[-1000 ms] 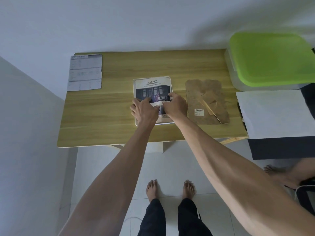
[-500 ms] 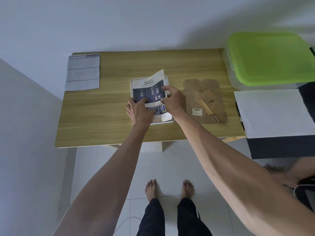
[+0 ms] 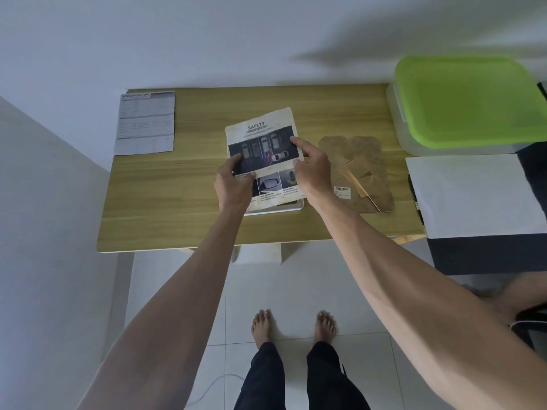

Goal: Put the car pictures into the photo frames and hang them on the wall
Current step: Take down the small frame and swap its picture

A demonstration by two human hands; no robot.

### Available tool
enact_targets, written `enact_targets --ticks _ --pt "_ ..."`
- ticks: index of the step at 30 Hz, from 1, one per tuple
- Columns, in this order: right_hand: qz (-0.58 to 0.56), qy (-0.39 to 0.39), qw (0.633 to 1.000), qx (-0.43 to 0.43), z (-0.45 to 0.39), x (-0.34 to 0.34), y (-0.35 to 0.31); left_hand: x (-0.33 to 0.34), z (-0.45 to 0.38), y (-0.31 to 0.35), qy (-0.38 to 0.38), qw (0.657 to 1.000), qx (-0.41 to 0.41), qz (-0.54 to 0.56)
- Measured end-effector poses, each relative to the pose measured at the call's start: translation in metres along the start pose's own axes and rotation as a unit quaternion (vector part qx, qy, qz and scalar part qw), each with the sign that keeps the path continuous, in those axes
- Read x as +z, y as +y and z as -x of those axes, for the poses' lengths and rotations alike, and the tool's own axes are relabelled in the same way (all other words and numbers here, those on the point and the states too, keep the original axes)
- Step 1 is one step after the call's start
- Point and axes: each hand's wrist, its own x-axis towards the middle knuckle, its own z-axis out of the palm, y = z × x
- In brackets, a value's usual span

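A car picture sheet headed "SAFETY" (image 3: 263, 134) is lifted off the wooden table (image 3: 189, 214), tilted to the left. My left hand (image 3: 233, 184) grips its left edge and my right hand (image 3: 313, 170) pinches its right edge. Beneath the sheet lies a white photo frame (image 3: 284, 208), of which only the near edge and right corner show. The frame's brown backing board (image 3: 361, 173) with a stand and a barcode label lies to the right on the table. A second printed sheet headed "SPECIFICATION" (image 3: 146, 122) lies flat at the table's far left corner.
A clear plastic box with a green lid (image 3: 467, 102) stands right of the table against the wall. In front of it a white sheet (image 3: 470, 193) rests on a dark surface. My bare feet (image 3: 293, 327) stand on white floor tiles; another person's foot shows at the right edge.
Both hands have taken the SAFETY sheet by its sides and lifted it out of the white frame; it now hangs tilted above the frame instead of lying flat in it.
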Motion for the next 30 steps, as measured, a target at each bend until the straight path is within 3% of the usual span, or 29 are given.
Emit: enact_targets --ticks 6,13,20,30 --pt "0.026 0.017 0.999 0.008 0.003 -0.015 0.005 -0.002 0.005 0.009 -0.009 0.999 0.021 0.031" --pt "0.067 0.083 0.994 0.037 0.003 -0.072 0.014 0.034 0.029 0.037 -0.085 0.994 0.048 0.041" --pt "0.092 0.163 0.98 0.062 0.015 -0.173 0.03 0.116 0.087 0.076 -0.188 0.979 0.052 0.062" --pt "0.122 0.203 0.965 0.113 0.019 -0.324 0.08 0.245 0.173 0.098 -0.24 0.969 0.057 0.004"
